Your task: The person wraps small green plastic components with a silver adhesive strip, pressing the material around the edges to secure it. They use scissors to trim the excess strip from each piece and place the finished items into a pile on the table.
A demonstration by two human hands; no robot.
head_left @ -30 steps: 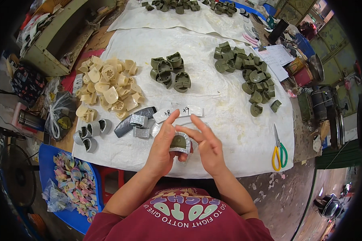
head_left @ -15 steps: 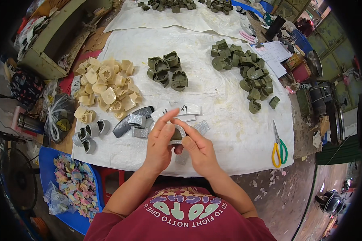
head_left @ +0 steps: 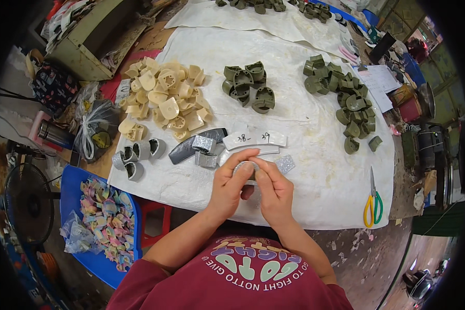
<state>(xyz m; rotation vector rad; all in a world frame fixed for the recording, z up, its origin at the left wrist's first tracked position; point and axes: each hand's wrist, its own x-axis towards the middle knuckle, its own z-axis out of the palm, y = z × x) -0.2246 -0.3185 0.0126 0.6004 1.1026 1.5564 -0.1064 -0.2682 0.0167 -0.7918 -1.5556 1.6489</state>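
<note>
Silver-covered piece (head_left: 252, 179): located just below the centre of the frame, between both hands and largely hidden by them. The left hand (head_left: 229, 182) is curled around the left side of the piece, with its thumb laid across it. The right hand (head_left: 275, 192) is nearly closed, its thumb pressed to the right side; the grip of its remaining fingers cannot be told. The forefingers meet above the piece. A glittery silver patch (head_left: 284, 164) lies just right of the hands. White strips (head_left: 232, 140) lie above them. Scissors (head_left: 373, 193) with yellow and green handles lie at the right of the frame.
</note>
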